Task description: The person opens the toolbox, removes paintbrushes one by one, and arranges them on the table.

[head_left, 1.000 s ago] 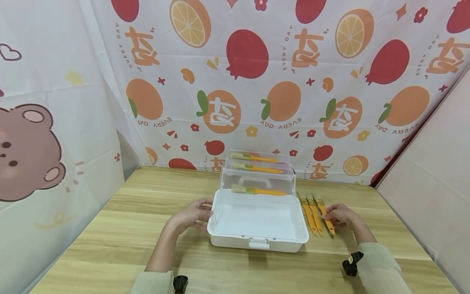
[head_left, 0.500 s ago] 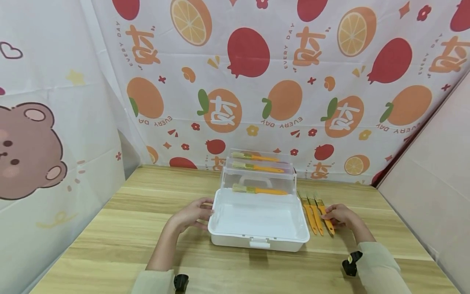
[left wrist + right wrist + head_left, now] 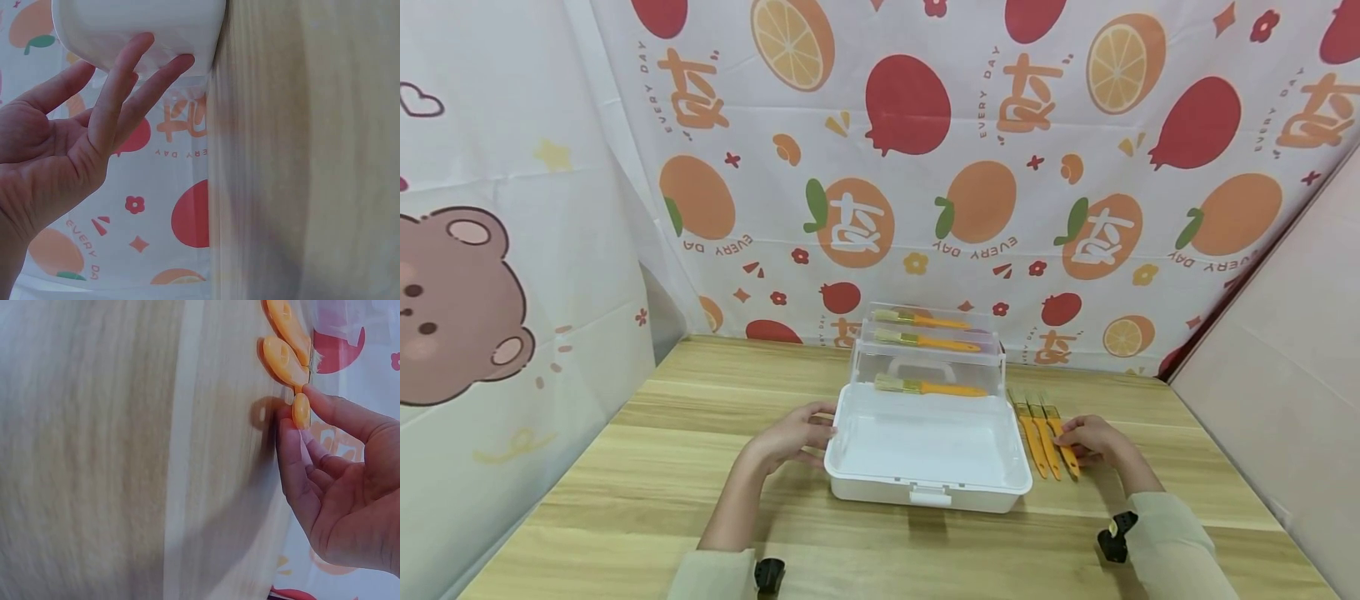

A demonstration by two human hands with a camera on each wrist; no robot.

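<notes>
A white storage box [image 3: 928, 497] with its lid raised stands mid-table. My left hand [image 3: 793, 435] is at its left wall; in the left wrist view, the extended fingertips [image 3: 183, 62] meet the wall of the white box [image 3: 144, 19]. To the right of the box lie paintbrushes with orange handles, bristles pointing away from me. My right hand [image 3: 1093, 440] pinches the handle of the rightmost paintbrush [image 3: 1065, 454] between thumb and fingers. That handle [image 3: 301, 412] shows edge-on in the right wrist view, next to two flat-lying paintbrushes [image 3: 284, 360].
Three more orange-handled brushes sit in the clear lid section: a top brush [image 3: 920, 320], a middle brush [image 3: 927, 341] and a lower brush [image 3: 930, 388]. A fruit-print cloth [image 3: 910, 208] hangs behind the wooden table [image 3: 647, 467]; white panels flank both sides.
The handle end of the rightmost paintbrush has shifted slightly left in my right hand's pinch. My left hand and the box have stayed in place.
</notes>
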